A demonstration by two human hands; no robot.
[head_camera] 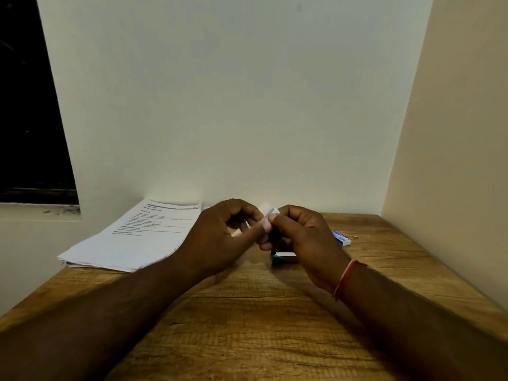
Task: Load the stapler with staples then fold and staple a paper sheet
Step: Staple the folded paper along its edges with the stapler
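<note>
Both hands are being held together above the wooden table, just in front of the white back wall. A small pale, flat white piece, perhaps a flap of a staple packet though this cannot be told, is being pinched between the fingertips of the left hand and the right hand; both hands are closed on it. A thin red thread band is being worn on the right wrist. Below the right hand, a small teal and white object, partly hidden and possibly the stapler, is lying on the table. To the right of the right hand, a small blue and white box is lying flat on the table. To the left of the left hand, a stack of white printed paper sheets is lying at the table's far left edge, overhanging it slightly
</note>
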